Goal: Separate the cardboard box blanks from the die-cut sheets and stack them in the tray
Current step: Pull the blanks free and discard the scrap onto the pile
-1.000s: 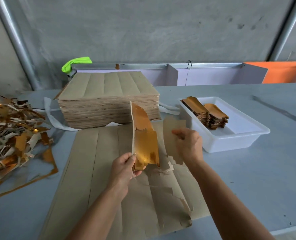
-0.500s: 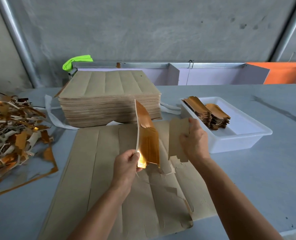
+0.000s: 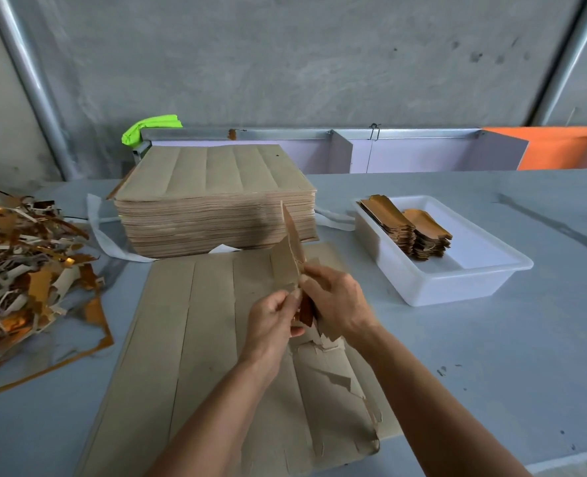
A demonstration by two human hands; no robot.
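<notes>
**Blanks held upright between both hands**

Fingers of left hand [image 3: 271,316] and right hand [image 3: 336,301] curl round the lower end of the blanks [image 3: 290,256], pinching them together above the sheet [image 3: 216,339]. Long axis near vertical, tip up and slightly away. Tray [image 3: 457,287], to the right, holds two stacks [image 3: 412,232].

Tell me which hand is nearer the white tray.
Right. The right hand holds the blanks just left of the white tray; the left hand sits farther left.
</notes>
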